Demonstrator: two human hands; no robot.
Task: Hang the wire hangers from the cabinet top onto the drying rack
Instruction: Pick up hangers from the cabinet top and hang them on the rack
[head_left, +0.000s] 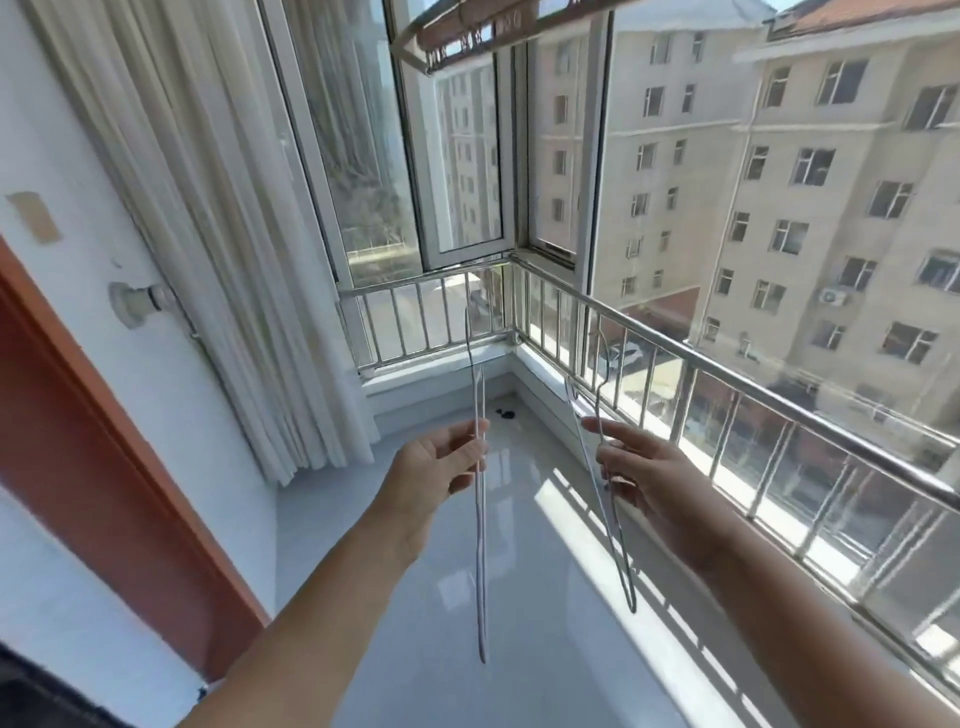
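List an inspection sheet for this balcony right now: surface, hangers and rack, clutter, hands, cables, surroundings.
Surface: glossy white floor, sunlit in stripes.
Job's things: left hanger and right hanger, both held hook up; drying rack overhead, neither hanger on it yet.
Clutter: small dark thing on the floor near the corner, too small to identify.
Hands: left hand pinches the left hanger; right hand grips the right hanger, forefinger straight.
Cables: nothing seen.
Surroundings: curtain at left, metal railing, windows, apartment blocks outside.
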